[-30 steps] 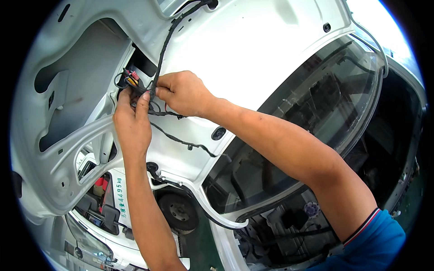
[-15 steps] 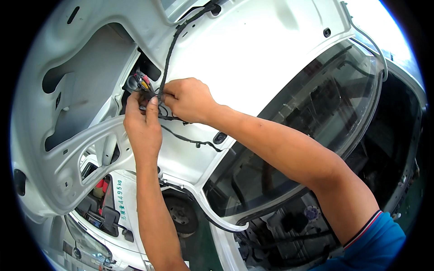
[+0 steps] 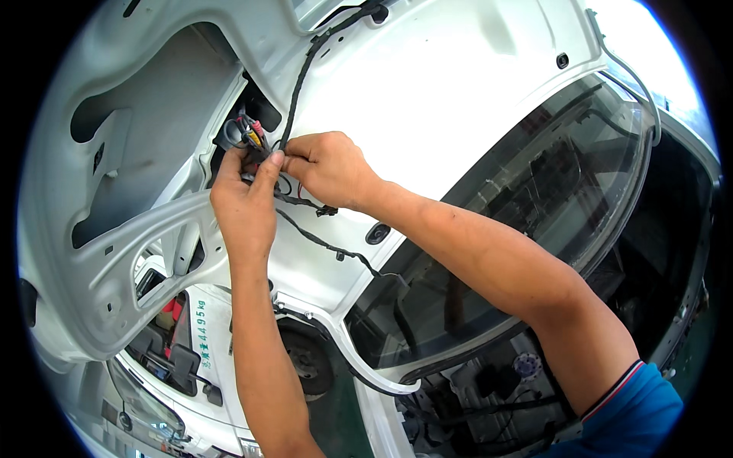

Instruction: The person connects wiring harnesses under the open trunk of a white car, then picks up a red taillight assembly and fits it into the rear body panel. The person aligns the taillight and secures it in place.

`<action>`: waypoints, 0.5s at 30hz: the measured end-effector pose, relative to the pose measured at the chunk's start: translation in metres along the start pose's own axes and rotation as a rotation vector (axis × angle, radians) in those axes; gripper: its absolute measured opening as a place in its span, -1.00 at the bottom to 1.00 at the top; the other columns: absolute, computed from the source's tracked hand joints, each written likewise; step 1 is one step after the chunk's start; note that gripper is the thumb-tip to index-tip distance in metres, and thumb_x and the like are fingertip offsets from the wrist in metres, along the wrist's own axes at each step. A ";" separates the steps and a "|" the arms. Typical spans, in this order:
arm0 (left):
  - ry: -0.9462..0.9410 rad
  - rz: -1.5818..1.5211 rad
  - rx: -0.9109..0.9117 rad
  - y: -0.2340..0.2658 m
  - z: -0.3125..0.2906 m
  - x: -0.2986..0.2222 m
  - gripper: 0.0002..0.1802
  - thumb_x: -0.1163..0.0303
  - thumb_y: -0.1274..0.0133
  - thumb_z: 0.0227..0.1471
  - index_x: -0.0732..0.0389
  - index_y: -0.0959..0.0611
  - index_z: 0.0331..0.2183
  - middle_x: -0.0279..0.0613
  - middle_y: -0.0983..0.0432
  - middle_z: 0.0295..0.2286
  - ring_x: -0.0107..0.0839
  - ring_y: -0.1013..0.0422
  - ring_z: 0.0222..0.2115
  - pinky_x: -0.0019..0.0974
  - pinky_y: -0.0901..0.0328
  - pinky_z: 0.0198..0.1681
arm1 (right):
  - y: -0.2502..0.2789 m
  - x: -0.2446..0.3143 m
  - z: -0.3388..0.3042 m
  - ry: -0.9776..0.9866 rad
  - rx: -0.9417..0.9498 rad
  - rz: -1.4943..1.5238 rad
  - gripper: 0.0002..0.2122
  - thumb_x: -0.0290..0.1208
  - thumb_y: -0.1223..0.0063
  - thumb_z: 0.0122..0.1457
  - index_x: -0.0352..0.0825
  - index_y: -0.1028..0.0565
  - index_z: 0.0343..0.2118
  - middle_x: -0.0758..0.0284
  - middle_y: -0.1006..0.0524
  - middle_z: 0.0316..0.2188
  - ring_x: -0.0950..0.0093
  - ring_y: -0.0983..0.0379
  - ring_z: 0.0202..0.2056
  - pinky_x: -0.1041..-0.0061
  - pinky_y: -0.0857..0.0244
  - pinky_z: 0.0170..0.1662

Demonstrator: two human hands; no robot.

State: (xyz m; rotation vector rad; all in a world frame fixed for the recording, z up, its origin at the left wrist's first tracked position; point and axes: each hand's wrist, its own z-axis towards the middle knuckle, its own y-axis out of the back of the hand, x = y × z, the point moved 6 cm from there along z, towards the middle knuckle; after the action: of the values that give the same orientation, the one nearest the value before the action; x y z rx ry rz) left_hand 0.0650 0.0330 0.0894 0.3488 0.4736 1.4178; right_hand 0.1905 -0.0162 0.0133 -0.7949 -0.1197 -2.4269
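Both my hands meet at a black tape-wrapped wiring harness (image 3: 303, 80) by an opening in a white vehicle panel. My left hand (image 3: 248, 206) pinches the harness between thumb and fingers, just below a grey round connector (image 3: 231, 133) and a bunch of red, yellow and black wires (image 3: 254, 133). My right hand (image 3: 334, 168) is closed on the harness right beside my left thumb; its fingertips are partly hidden. Under the right hand a thinner black branch (image 3: 313, 238) hangs down across the panel, with a small dark connector (image 3: 327, 210) close to the wrist.
A white inner panel frame (image 3: 156, 221) with cut-outs stands at the left. Dark window glass (image 3: 527, 183) lies to the right, beneath my right forearm. Below is a white truck (image 3: 221, 343) with a mirror and a wheel (image 3: 304, 359). Dark mechanical parts (image 3: 496, 382) show at the lower right.
The view has shifted a little. Both hands stay closed at the harness, with the left thumb and right fingers closer together. The small connector below the right hand shows more.
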 end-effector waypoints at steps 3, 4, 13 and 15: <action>-0.008 -0.009 -0.021 -0.003 -0.001 0.004 -0.62 0.33 -0.32 0.16 0.44 -0.65 -0.11 -0.22 -0.56 -0.38 -0.48 -0.41 -0.36 -0.37 -0.36 -0.26 | 0.000 -0.003 0.002 -0.032 0.013 0.000 -0.75 -0.22 -0.07 0.21 -0.27 -0.69 -0.36 0.14 -0.65 -0.46 0.06 -0.59 -0.33 0.13 -0.46 -0.21; -0.003 0.000 -0.028 -0.004 -0.002 0.005 -0.62 0.33 -0.31 0.17 0.43 -0.66 -0.11 -0.23 -0.56 -0.38 -0.48 -0.41 -0.37 -0.38 -0.36 -0.27 | 0.000 -0.004 0.003 -0.044 0.023 0.003 -0.75 -0.22 -0.07 0.21 -0.28 -0.69 -0.36 0.14 -0.65 -0.46 0.07 -0.59 -0.33 0.13 -0.46 -0.20; 0.015 -0.154 -0.040 -0.007 -0.004 0.012 -0.60 0.34 -0.35 0.14 0.42 -0.66 -0.09 -0.28 -0.56 -0.40 -0.54 -0.38 -0.41 -0.41 -0.33 -0.31 | -0.010 -0.019 0.010 -0.090 0.080 0.237 -0.78 -0.45 -0.08 0.21 -0.53 -0.62 -0.42 0.25 -0.51 -0.65 0.50 -0.46 -0.59 0.41 -0.37 -0.41; 0.005 -0.163 -0.052 -0.008 -0.005 0.012 -0.62 0.35 -0.34 0.16 0.41 -0.66 -0.09 -0.29 -0.57 -0.39 -0.55 -0.37 -0.42 -0.41 -0.32 -0.32 | -0.011 -0.022 0.011 -0.124 0.098 0.228 -0.78 -0.37 -0.10 0.20 -0.46 -0.65 -0.36 0.21 -0.57 -0.57 0.38 -0.51 -0.50 0.34 -0.40 -0.32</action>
State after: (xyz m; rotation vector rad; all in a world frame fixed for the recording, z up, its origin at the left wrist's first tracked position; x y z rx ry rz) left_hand 0.0702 0.0441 0.0800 0.2593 0.4585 1.2707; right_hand 0.2045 0.0061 0.0105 -0.8647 -0.1836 -2.1415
